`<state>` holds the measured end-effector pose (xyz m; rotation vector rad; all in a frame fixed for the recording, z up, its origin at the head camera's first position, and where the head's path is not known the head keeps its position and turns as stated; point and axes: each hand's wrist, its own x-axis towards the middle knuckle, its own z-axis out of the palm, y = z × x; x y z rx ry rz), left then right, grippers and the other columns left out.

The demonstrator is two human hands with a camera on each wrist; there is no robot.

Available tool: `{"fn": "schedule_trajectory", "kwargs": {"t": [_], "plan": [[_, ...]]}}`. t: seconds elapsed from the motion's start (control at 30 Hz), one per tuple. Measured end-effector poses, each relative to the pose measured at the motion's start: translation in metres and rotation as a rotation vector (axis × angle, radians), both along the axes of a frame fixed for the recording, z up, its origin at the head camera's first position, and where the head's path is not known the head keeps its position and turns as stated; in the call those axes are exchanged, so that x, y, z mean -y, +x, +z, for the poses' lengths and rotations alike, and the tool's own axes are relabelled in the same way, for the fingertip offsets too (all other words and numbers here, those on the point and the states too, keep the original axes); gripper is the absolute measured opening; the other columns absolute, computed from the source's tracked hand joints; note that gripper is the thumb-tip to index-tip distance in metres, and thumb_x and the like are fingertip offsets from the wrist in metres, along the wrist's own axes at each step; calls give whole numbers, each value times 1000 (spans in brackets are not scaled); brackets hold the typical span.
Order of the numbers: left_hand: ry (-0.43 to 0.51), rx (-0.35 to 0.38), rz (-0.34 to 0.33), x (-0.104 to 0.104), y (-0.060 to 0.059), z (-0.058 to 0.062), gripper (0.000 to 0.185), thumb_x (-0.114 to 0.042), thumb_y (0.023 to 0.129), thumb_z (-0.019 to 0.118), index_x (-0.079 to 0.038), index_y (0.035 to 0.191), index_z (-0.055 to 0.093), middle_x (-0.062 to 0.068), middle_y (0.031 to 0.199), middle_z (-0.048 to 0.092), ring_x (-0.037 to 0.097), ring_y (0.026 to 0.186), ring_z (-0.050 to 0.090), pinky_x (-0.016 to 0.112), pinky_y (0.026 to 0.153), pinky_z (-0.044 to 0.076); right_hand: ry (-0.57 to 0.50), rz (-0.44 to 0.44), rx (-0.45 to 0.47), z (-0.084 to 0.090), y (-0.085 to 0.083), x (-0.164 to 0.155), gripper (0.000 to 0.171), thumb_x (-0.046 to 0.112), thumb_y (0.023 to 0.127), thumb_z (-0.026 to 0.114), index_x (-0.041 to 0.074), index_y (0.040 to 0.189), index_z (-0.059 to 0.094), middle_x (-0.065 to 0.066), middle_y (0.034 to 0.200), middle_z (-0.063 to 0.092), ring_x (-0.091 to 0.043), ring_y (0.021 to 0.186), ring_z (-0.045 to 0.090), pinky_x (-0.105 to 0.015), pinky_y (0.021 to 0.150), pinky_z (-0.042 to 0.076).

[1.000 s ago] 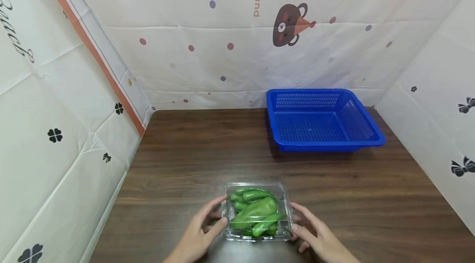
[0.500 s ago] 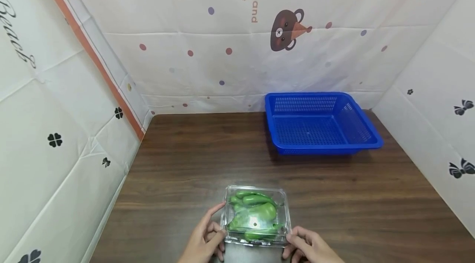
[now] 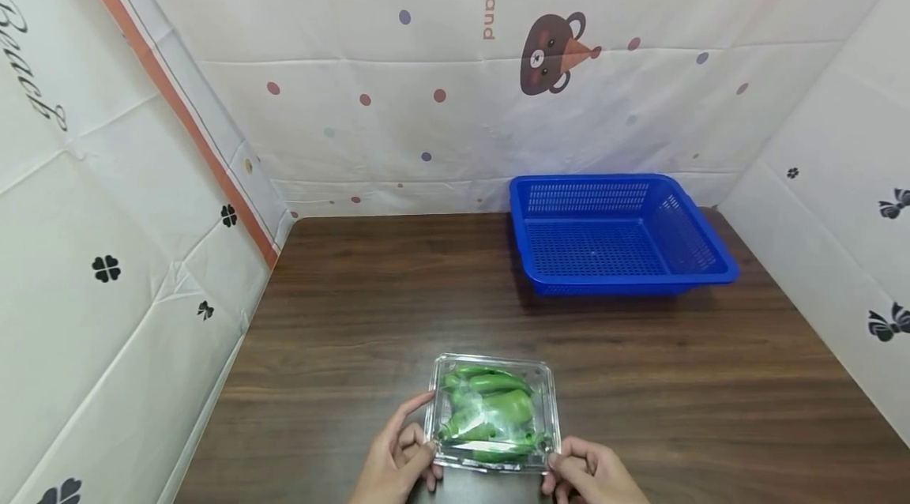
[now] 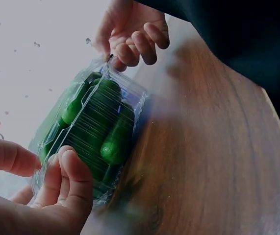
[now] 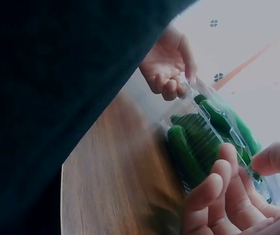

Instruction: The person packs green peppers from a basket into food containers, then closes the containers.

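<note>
Fingers of both the left hand (image 3: 394, 463) and right hand (image 3: 593, 474) grasp the clear pepper box's (image 3: 493, 412) near corners.

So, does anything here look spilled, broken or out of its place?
Nothing stands out. The clear clamshell box of green peppers sits flat on the wooden table, lid down, with the left hand and right hand holding its near corners. The blue basket stands level and apart.

Clear plastic clamshell box (image 3: 494, 412), lid shut, packed with green peppers (image 3: 490, 414), near table edge before me.
</note>
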<state>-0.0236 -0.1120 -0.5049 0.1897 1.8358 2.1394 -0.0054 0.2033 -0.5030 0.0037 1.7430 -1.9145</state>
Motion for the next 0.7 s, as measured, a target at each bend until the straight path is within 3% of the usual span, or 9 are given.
{"fn": "schedule_trajectory", "kwargs": {"t": [0.1, 0.4, 0.47, 0.6, 0.7], "plan": [[9, 0, 3, 0, 0, -1, 69, 7, 93, 62, -2, 156, 35, 6, 78, 61, 14, 64, 68, 35, 60, 63, -20, -18, -5, -2, 0, 1, 31, 11, 100, 59, -19, 96, 52, -1, 79, 73, -5, 61, 61, -15, 55, 50], [56, -32, -18, 1, -1, -3, 70, 7, 93, 63, 3, 155, 32, 7, 78, 59, 13, 65, 68, 35, 60, 63, -69, 12, -8, -2, 0, -1, 16, 13, 103, 59, 1, 93, 60, 2, 81, 74, -1, 59, 58, -13, 52, 45], [66, -46, -24, 1, -1, -4, 69, 8, 93, 63, 4, 155, 32, 14, 76, 58, 13, 66, 68, 36, 60, 63, -71, 29, -15, -2, 0, -2, 26, 14, 104, 59, -8, 92, 56, 3, 82, 74, 0, 59, 57, -12, 52, 44], [70, -54, -24, 1, -1, -5, 69, 8, 93, 62, 4, 155, 32, 13, 76, 58, 13, 65, 67, 37, 59, 63, -67, 41, -40, -1, 0, -3, 41, 15, 105, 57, -23, 97, 45, 5, 83, 74, 1, 58, 55, -11, 51, 43], [63, -58, -14, -1, 0, -5, 69, 8, 93, 62, 4, 155, 33, 6, 77, 59, 12, 65, 67, 36, 59, 63, -37, 13, -39, -1, 1, -2, 37, 16, 104, 59, -19, 95, 50, 4, 82, 74, 0, 57, 55, -12, 50, 43]]}}
